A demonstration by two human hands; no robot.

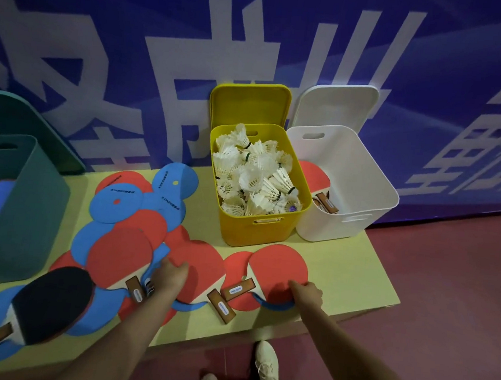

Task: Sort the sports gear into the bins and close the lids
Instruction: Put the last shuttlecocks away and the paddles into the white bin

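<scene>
From the head view, paddles (pixel 137 241) lie heaped on the tabletop (pixel 341 272), waiting to be sorted. The left hand (pixel 170 275) curls over one red blade and the right hand (pixel 307 291) pinches another's edge, likely bound for the white bin (pixel 362 204); the yellow bin (pixel 255 229) holds shuttlecocks (pixel 253 178), both lids propped open.

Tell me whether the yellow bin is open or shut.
Open: the yellow bin shows its shuttlecocks, and its lid stands upright behind it.
</scene>
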